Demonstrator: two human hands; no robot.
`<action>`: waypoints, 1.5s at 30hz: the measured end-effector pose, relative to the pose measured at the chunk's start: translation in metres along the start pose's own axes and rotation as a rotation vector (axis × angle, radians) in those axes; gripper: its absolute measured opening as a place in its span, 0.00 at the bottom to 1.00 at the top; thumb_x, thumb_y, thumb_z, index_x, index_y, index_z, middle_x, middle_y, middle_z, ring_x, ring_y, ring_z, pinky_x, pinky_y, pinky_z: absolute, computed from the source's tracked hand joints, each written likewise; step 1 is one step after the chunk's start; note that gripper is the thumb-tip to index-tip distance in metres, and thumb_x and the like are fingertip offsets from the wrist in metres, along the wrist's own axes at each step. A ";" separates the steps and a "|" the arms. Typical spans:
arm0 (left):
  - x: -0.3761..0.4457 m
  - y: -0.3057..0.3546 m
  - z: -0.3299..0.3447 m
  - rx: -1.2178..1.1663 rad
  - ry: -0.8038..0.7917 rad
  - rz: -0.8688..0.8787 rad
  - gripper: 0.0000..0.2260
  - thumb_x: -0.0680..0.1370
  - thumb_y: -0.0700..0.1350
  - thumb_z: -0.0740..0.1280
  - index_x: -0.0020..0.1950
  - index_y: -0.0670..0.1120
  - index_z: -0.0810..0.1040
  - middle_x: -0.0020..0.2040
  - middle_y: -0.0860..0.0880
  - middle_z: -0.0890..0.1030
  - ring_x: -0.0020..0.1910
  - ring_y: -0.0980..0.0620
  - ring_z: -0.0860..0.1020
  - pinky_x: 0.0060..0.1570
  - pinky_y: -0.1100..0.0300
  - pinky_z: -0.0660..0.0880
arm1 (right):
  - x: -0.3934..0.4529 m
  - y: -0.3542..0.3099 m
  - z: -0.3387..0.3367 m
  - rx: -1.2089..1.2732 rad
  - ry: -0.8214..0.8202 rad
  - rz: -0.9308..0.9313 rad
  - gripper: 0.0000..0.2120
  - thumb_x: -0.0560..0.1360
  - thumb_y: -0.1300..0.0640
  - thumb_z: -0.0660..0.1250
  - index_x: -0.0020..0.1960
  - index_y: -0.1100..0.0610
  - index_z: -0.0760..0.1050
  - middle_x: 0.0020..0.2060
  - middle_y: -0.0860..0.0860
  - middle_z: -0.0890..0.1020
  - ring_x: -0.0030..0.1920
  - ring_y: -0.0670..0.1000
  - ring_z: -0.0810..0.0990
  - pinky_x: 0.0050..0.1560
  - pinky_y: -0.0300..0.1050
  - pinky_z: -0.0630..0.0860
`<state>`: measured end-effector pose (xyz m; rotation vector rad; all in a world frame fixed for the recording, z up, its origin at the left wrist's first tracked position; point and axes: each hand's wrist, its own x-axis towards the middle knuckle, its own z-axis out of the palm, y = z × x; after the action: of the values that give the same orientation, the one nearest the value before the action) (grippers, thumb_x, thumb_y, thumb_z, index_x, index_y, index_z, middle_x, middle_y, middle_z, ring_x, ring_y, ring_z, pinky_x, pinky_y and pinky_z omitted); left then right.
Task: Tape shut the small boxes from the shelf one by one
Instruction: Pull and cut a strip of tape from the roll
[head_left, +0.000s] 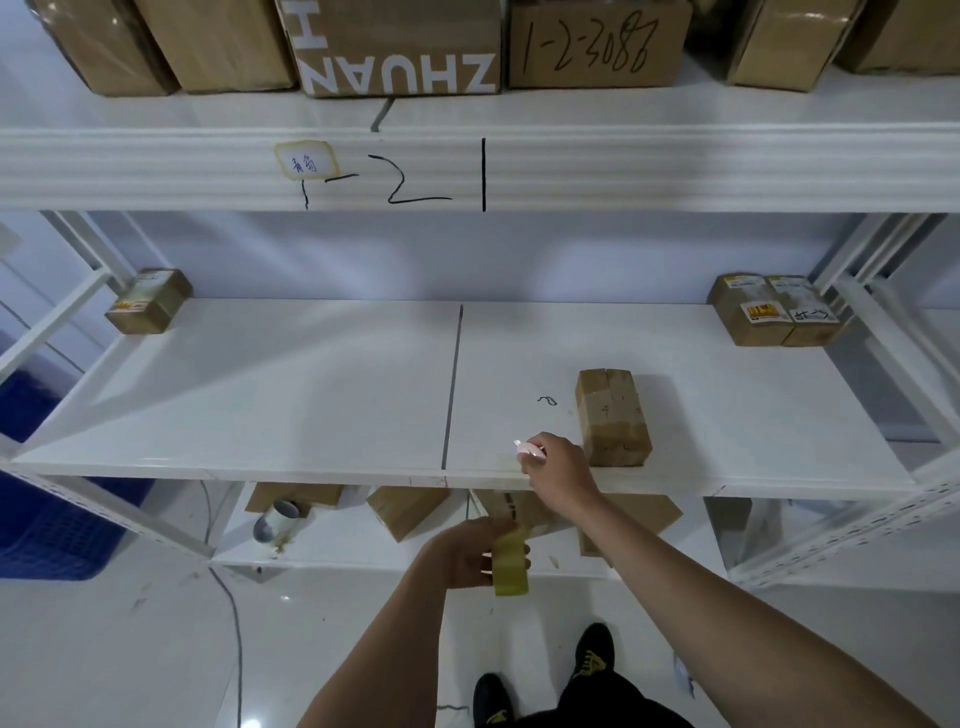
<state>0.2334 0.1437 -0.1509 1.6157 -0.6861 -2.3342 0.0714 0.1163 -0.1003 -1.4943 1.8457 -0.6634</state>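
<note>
A small cardboard box (612, 415) lies near the front of the white shelf board (260, 395), right of its centre seam. My right hand (558, 467) is just left of that box, fingers curled round a small white and pink cutter (529, 450). Below the shelf edge, my left hand (467, 553) grips a roll of yellowish tape (511, 564). One small box (148, 301) stands at the shelf's far left corner, and two labelled small boxes (776, 309) sit side by side at the far right.
Large cartons (400, 47) fill the upper shelf. On the low shelf lie more boxes (408, 509) and a tipped roll (278, 519). A blue crate (47, 519) stands on the floor at left, with a cable (234, 623) trailing nearby. White uprights (883, 312) frame both sides.
</note>
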 end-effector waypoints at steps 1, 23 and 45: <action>-0.001 -0.002 -0.002 -0.001 -0.032 0.004 0.15 0.79 0.42 0.70 0.65 0.43 0.76 0.48 0.43 0.86 0.47 0.45 0.86 0.48 0.49 0.82 | 0.000 0.000 0.001 -0.002 -0.003 -0.001 0.09 0.81 0.55 0.66 0.58 0.57 0.78 0.45 0.48 0.80 0.41 0.43 0.77 0.36 0.35 0.69; -0.003 -0.035 0.003 0.133 0.238 0.009 0.08 0.81 0.43 0.66 0.59 0.45 0.80 0.55 0.41 0.80 0.50 0.43 0.82 0.42 0.51 0.83 | -0.020 -0.004 0.019 -0.098 -0.074 -0.023 0.07 0.81 0.56 0.65 0.55 0.58 0.78 0.44 0.49 0.80 0.39 0.44 0.75 0.34 0.34 0.67; -0.017 -0.039 -0.009 -0.042 0.233 0.056 0.14 0.73 0.43 0.77 0.56 0.38 0.84 0.49 0.39 0.82 0.42 0.40 0.83 0.42 0.49 0.82 | -0.062 0.004 0.019 -0.336 -0.267 -0.223 0.10 0.80 0.52 0.67 0.49 0.59 0.83 0.43 0.54 0.84 0.44 0.51 0.81 0.43 0.43 0.74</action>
<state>0.2517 0.1826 -0.1583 1.7878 -0.6191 -2.0627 0.0910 0.1781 -0.1047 -1.9241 1.6543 -0.2399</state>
